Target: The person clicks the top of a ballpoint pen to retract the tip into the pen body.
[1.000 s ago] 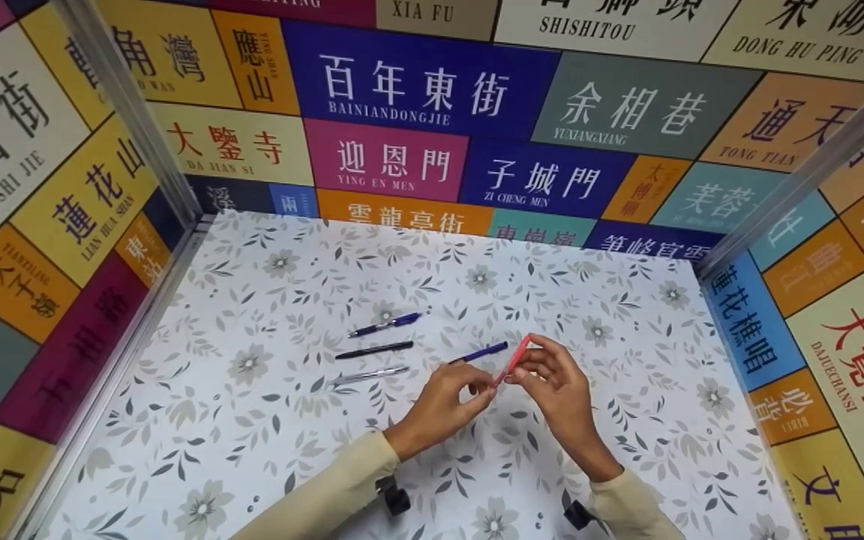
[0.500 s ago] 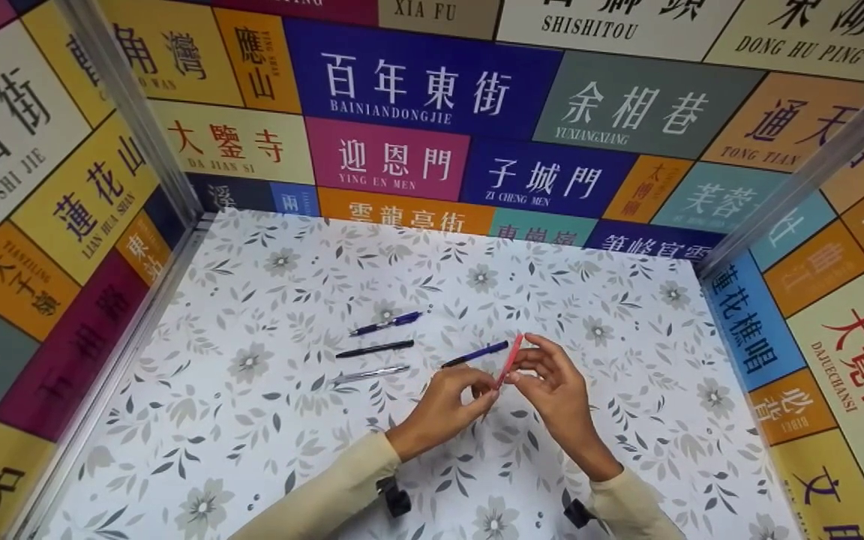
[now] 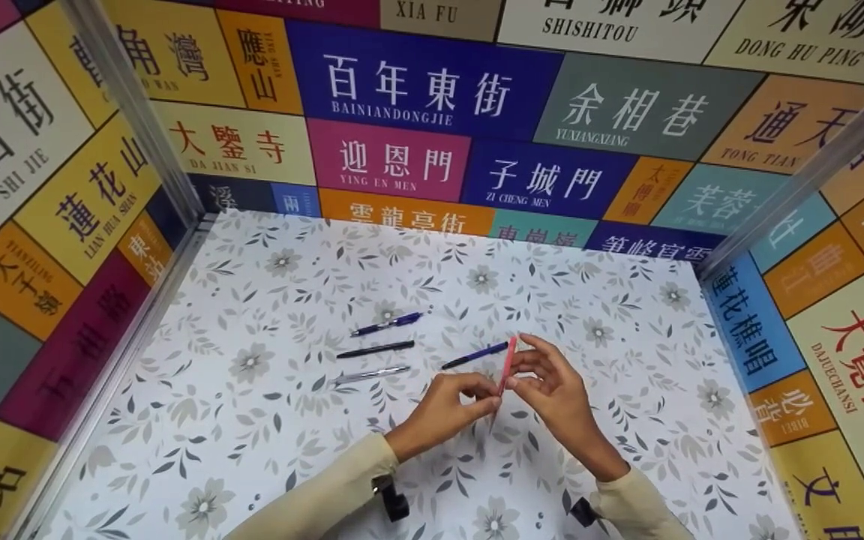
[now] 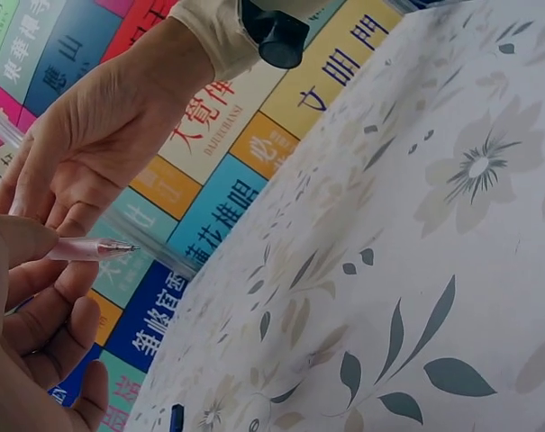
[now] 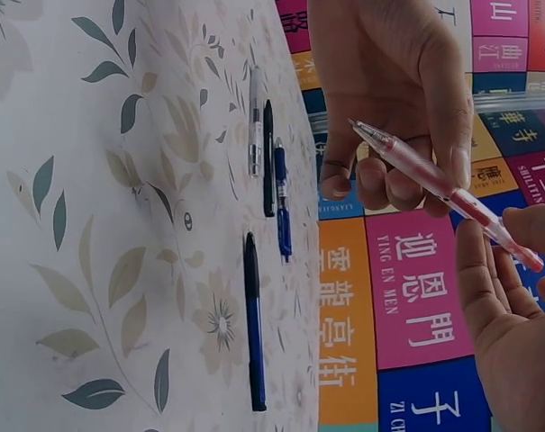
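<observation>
Both hands hold a pink-red pen [image 3: 508, 364] in the air over the table, near its middle. My left hand [image 3: 439, 409] pinches it between thumb and fingers toward the writing end. The bare metal tip and clear front of the pen [image 5: 416, 166] stick out past that thumb in the right wrist view. My right hand [image 3: 563, 394] holds the other end with thumb and fingertips. In the left wrist view, the pen [image 4: 87, 249] shows only its pointed front; fingers cover the rest. Just behind the hands, a blue pen with a dark end [image 3: 469, 357] lies on the table.
Left of the hands, a blue pen [image 3: 388, 324], a black pen [image 3: 376, 349] and a clear pen [image 3: 372, 374] lie roughly parallel. The white table [image 3: 289, 465] has a floral pattern. Sign-printed panels [image 3: 432, 82] enclose it at the back and both sides.
The pink-red pen has turned from a slant to nearly upright in the head view, its upper end swinging left. Its lower end now shows below the left fingers. Both hands stay almost in place.
</observation>
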Demonstrator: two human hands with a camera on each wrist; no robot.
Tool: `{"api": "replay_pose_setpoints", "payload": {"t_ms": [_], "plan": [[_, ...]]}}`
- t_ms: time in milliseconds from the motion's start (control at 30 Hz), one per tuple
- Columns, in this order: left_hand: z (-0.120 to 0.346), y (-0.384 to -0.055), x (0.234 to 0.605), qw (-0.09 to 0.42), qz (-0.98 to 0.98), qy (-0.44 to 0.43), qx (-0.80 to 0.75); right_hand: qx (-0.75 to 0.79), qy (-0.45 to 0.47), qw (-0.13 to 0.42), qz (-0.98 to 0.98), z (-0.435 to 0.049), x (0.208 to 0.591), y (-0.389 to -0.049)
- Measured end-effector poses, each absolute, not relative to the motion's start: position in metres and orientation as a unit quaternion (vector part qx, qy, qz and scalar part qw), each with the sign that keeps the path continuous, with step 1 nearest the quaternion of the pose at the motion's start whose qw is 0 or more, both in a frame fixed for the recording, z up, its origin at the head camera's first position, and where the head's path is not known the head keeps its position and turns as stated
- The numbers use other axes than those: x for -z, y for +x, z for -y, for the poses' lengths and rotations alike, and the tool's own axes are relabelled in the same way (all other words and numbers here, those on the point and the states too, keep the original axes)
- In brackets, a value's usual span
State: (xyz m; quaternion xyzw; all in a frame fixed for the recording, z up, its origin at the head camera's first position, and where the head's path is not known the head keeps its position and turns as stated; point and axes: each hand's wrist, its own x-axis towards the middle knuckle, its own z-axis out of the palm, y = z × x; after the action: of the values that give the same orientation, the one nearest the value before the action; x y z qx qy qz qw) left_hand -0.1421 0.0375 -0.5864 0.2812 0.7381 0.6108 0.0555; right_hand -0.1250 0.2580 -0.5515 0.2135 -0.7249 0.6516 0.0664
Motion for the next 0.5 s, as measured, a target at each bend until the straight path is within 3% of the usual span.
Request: {"api": "replay_pose_setpoints", "payload": {"t_ms": [500], "plan": [[-0.0382,-0.1393,0.5809,0.119,-0.706,0.258,-0.649,-0.637,0.242,0.05,0.73,-0.2636,0.5416,-0.1222]]}}
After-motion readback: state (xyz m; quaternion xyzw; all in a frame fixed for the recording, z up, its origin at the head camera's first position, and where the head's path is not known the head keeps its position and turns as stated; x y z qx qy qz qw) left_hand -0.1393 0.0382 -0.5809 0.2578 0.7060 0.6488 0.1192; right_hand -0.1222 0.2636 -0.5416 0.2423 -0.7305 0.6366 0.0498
